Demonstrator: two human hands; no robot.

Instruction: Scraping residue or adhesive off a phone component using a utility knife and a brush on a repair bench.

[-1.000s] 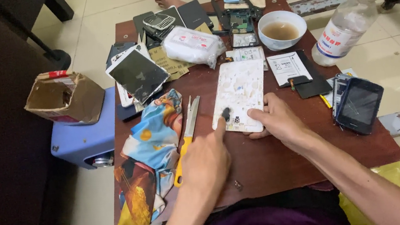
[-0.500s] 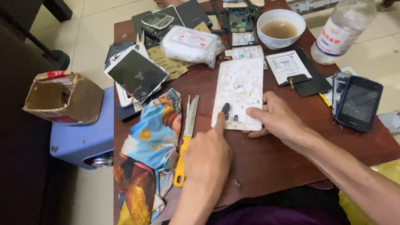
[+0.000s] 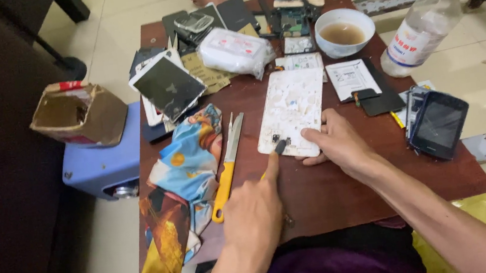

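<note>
A white phone back panel [image 3: 294,108], scuffed and stained, lies flat on the brown table [image 3: 343,192]. My right hand [image 3: 335,142] presses down on its near right corner. My left hand [image 3: 256,206] grips a thin tool with a dark tip [image 3: 279,146] that touches the panel's near edge beside two small dark parts. A yellow-handled blade [image 3: 227,167] lies just left of my left hand.
A colourful cloth [image 3: 182,184] hangs over the table's left edge. Phones and screens [image 3: 168,87], a wrapped white packet [image 3: 235,51], a bowl of brown liquid [image 3: 344,30], a clear bottle [image 3: 422,27], a dark phone [image 3: 439,125]. An open carton [image 3: 71,114] sits on a blue stool.
Both hands stay on the panel's near edge; the tool tip has shifted only slightly. The view has drifted a little.
</note>
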